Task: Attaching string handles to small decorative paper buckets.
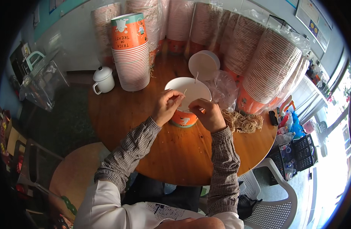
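Observation:
An orange paper bucket [184, 120] with a white inside stands upright on the round wooden table, close in front of me. At its near-left rim my left hand [167, 108] pinches a thin pale string [185, 92], whose end sticks up from the fingertips. My right hand [211, 116] is closed at the near-right rim, fingers bent inward, with what looks like the same string at its fingertips. Both hands partly cover the rim. Just right of the bucket lies a heap of loose tan strings [244, 121].
Behind the bucket is another white-lined bucket [203, 64], beside crumpled clear plastic [224, 87]. Tall nested bucket stacks [272, 68] in plastic line the far and right sides. A bare stack [131, 68] and a white lidded mug [103, 79] stand left. A grey chair [276, 208] is lower right.

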A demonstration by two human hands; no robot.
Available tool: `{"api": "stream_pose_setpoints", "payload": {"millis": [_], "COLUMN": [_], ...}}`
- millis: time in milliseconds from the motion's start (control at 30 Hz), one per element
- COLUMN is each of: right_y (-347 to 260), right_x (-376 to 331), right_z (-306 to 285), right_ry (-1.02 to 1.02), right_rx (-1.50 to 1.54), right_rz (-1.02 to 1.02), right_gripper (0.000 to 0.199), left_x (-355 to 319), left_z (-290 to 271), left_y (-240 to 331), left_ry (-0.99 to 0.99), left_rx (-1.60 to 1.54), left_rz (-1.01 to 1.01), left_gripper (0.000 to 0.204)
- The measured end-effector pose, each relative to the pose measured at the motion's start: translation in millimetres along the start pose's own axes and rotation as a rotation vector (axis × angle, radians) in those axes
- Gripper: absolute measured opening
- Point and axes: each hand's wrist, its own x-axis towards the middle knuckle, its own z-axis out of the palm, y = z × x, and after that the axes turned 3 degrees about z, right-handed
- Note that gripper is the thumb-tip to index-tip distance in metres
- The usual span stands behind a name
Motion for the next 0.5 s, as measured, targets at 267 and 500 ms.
{"api": "stream_pose_setpoints", "payload": {"millis": [267, 500], "right_y": [-8, 4], "right_x": [-6, -11], "right_z": [27, 34], "right_ry": [0.103, 0.143], "right_rx": [0.111, 0.227], "right_rz": [0.096, 0.096], "right_gripper": [0.015, 0.015], "left_x": [-16, -9], "left_z": [-11, -13], "left_y": [4, 10], "left_ry": [0.126, 0.148], "left_rx": [0.005, 0.035], "left_rz": [0.108, 0.056], "left_gripper": [0.009, 0.007]}}
